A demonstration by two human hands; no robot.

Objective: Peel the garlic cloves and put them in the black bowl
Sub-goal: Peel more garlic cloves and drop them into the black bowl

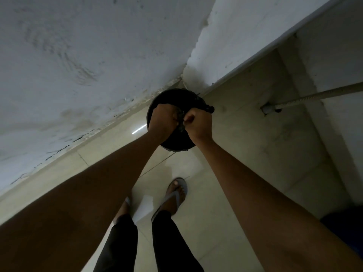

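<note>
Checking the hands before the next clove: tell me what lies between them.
In the head view, a dark crumpled bit, too dim to name, sits between the left hand and right hand, above the black bowl.

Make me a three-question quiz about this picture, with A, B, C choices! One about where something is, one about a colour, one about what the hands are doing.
1. Where does the round container sit?
A. On the floor by the wall
B. On a shelf
C. On a chair

2. What colour is it?
A. Red
B. Black
C. Yellow

3. How are both hands?
A. Flat open
B. Behind the back
C. Curled together over the container

Answers:
1 A, the container stands on the floor tiles in the corner.
2 B, its rim looks black.
3 C, left hand and right hand curl together above it.
</note>
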